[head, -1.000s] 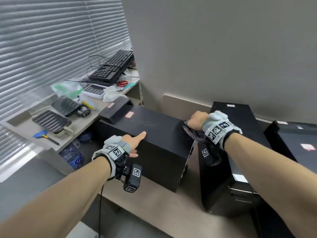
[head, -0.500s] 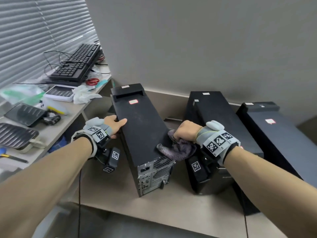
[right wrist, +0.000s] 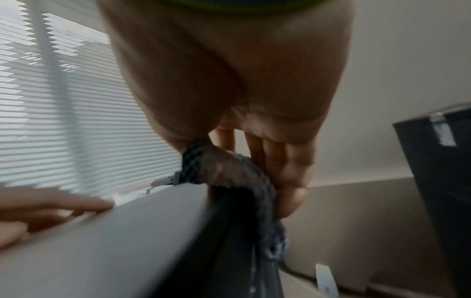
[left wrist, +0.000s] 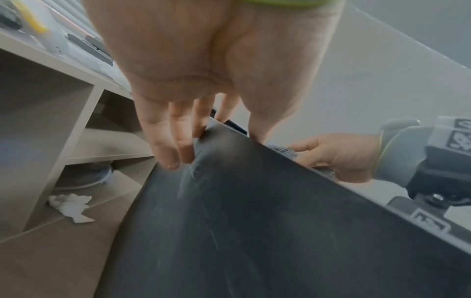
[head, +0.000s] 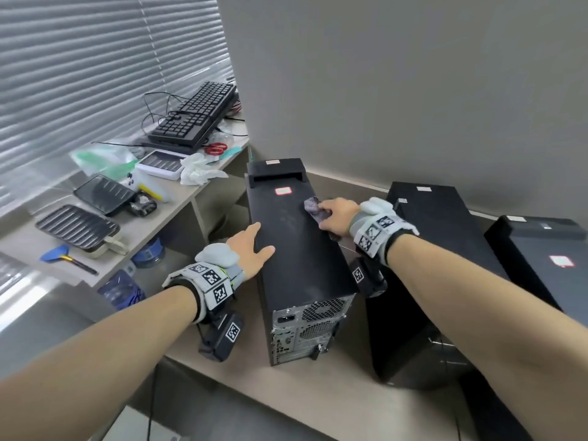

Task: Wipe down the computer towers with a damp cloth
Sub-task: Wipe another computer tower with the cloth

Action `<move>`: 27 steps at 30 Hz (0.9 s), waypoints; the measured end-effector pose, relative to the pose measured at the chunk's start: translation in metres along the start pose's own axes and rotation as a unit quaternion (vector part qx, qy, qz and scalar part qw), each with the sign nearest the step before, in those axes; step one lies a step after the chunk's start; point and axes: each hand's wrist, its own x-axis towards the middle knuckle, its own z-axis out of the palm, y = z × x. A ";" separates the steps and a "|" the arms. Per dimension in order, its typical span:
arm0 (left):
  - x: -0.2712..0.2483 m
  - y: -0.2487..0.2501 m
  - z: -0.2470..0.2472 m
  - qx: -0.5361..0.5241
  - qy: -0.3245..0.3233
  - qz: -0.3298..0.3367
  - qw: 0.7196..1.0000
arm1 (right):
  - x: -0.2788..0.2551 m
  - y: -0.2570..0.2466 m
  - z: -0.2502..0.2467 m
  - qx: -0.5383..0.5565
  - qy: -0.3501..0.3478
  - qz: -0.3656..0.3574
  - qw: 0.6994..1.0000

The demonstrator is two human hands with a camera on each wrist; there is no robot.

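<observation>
Three black computer towers stand side by side on the floor. The left tower (head: 296, 249) shows its rear panel toward me. My left hand (head: 259, 240) rests on that tower's top left edge, thumb on top and straight fingers (left wrist: 175, 141) down the side panel (left wrist: 254, 221). My right hand (head: 337, 213) grips a grey cloth (head: 311, 205) on the top right edge of the same tower, near a red-framed sticker (head: 283, 190). In the right wrist view the cloth (right wrist: 229, 167) drapes over the edge between thumb and fingers. The middle tower (head: 445, 237) and the right tower (head: 547, 249) stand untouched.
A low shelf unit (head: 178, 205) on the left carries keyboards (head: 197, 119), ribbed trays (head: 76, 226), scissors (head: 216, 148) and crumpled tissue (head: 197, 170). Water bottles (head: 122, 289) stand beneath it. A grey wall (head: 413, 90) runs close behind the towers. A tissue (left wrist: 71, 207) lies on the floor.
My right hand has slid the cloth from the tower's near right edge away along the top toward the sticker. My left hand stays on the left edge, thumb now on top.
</observation>
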 end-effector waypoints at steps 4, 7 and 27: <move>-0.002 0.001 0.002 -0.005 0.007 -0.005 1.000 | -0.011 0.001 0.004 -0.050 0.005 -0.022 0.998; 0.000 0.003 0.004 0.011 -0.001 0.004 1.000 | -0.033 0.001 0.004 -0.071 -0.008 -0.024 0.997; -0.065 0.014 0.017 -0.039 0.077 0.079 0.993 | -0.113 -0.018 0.035 -0.148 -0.024 -0.060 0.987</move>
